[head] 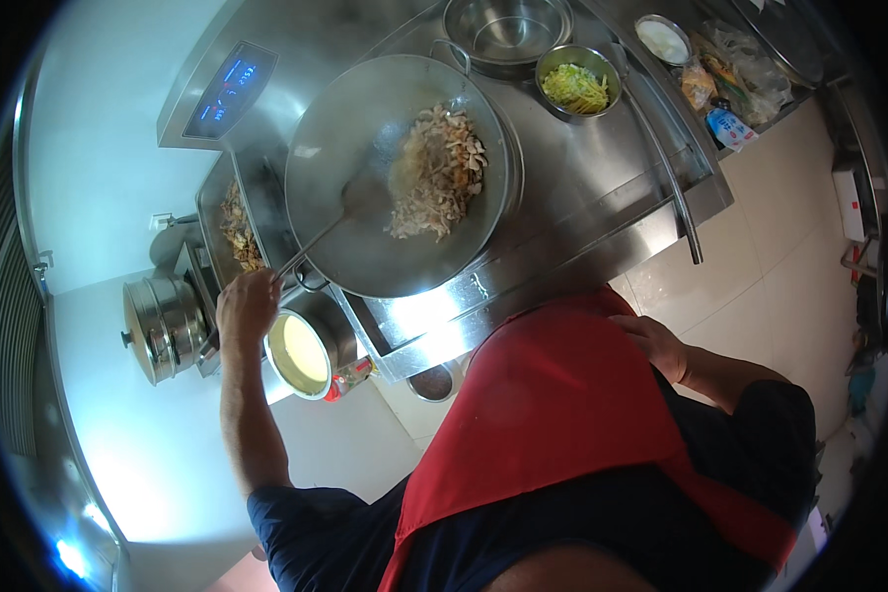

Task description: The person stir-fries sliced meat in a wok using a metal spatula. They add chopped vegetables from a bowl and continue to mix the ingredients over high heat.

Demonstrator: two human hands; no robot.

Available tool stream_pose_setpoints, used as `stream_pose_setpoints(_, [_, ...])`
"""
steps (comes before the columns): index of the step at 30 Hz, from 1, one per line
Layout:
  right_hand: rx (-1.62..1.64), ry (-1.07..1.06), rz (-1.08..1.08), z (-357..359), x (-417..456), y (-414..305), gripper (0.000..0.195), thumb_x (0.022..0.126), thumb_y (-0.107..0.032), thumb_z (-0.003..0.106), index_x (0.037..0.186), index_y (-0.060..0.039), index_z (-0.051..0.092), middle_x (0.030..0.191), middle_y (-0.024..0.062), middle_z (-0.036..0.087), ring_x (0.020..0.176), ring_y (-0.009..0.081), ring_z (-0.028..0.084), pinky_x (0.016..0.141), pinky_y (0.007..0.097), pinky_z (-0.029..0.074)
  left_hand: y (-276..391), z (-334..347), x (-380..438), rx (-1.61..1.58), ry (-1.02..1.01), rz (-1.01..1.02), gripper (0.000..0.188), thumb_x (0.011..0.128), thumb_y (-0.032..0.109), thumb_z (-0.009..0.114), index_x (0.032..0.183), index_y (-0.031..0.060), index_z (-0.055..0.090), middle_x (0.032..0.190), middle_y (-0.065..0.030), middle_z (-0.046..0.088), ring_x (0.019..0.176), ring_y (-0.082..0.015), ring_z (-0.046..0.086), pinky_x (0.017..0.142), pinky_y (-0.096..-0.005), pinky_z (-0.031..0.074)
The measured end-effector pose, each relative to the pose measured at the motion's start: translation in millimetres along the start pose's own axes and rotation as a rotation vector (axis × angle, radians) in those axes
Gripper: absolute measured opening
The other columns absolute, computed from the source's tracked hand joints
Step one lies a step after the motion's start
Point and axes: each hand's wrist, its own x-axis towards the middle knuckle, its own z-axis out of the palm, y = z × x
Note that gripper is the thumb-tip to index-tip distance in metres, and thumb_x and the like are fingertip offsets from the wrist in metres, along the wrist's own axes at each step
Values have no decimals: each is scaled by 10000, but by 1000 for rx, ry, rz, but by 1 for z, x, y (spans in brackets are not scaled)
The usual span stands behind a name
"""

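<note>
My left hand [248, 307] grips the handle of a long metal wok utensil [312, 243], whose head lies in a large wok [355, 259]. Steam veils that head, so I cannot tell a ladle from a spatula. Sliced, lightly browned meat [444, 174] is heaped on the wok's right side. Below my left hand stands a deep metal pot [272, 355] with pale yellow liquid in it. My right hand [651, 344] rests at my waist against the red apron [562, 399]. Nothing shows in it, and its fingertips are partly hidden.
Behind the wok sit a steel basin [514, 33] and a bowl of shredded green-yellow vegetable [577, 85]. A long metal pipe [670, 174] juts past the steel counter's front edge [599, 251]. At left are a tray of browned food [240, 229] and a lidded steel pot [166, 325].
</note>
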Motion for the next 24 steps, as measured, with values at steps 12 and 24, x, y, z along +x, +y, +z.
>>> stream_pose_setpoints(12, [19,24,42,-4,-11,-21,439,857,-257,678,1190,23,621,1255,255,629,1035,451,668,851,472,571,48,123,24,-1128,-635,-171,313,1026,289,659,953,-10,714,630,-24,576,460,-110,512,416,-292,397])
stream_pose_setpoints(24, [-17,-7,124,2,-23,-18,502,834,-296,714,1219,13,624,1304,256,617,1080,452,659,875,468,565,72,33,-32,-1415,-890,-147,296,1080,243,555,1225,7,661,792,-28,633,578,-80,576,497,-236,461])
